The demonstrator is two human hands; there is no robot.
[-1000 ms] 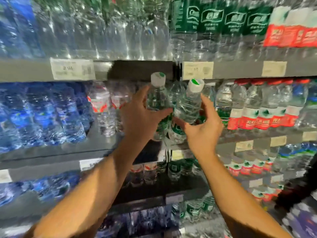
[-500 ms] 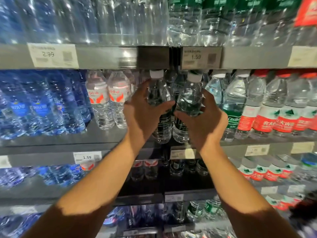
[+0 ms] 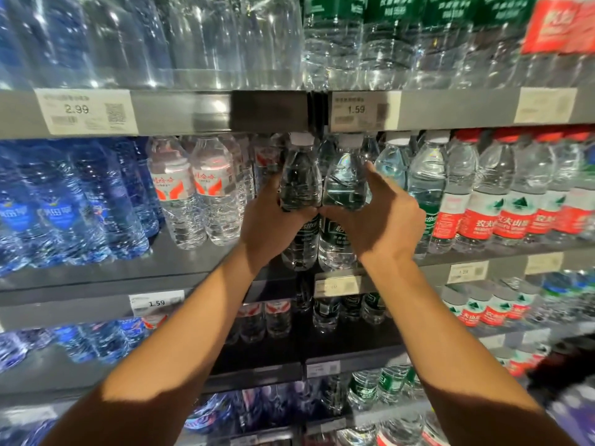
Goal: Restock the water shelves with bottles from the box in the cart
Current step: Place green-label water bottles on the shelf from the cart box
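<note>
Left hand [image 3: 273, 220] wrapped around the left bottle [image 3: 300, 188], thumb across the front, fingers curled out of sight behind it. Right hand [image 3: 376, 217] grips the right bottle [image 3: 345, 185] the same way, thumb underneath at the label line, index finger stretched up along the bottle's right side. Both thumbs meet between the two bottles. Both arms reach up and forward from the bottom of the view.

The two bottles stand upright, side by side and touching, white caps just under the lip of the shelf above. Green labels, partly hidden by the hands. Their bases sit at the front edge of the middle shelf [image 3: 180, 272]; whether they rest on it or hang just above it cannot be told.

To the left of them on the same shelf: clear bottles with red-and-white labels [image 3: 193, 188], then a block of blue bottles [image 3: 64, 201]. To the right: green-label bottles [image 3: 425, 194], then red-label bottles with red caps [image 3: 512, 204].

Price tags on the upper rail read 2.99 [image 3: 85, 111] and 1.59 [image 3: 360, 109]. Another 1.59 tag [image 3: 156, 302] on the middle shelf's rail. Upper shelf carries large clear bottles [image 3: 209, 40]; lower shelves hold smaller bottles, dim and blurred.
</note>
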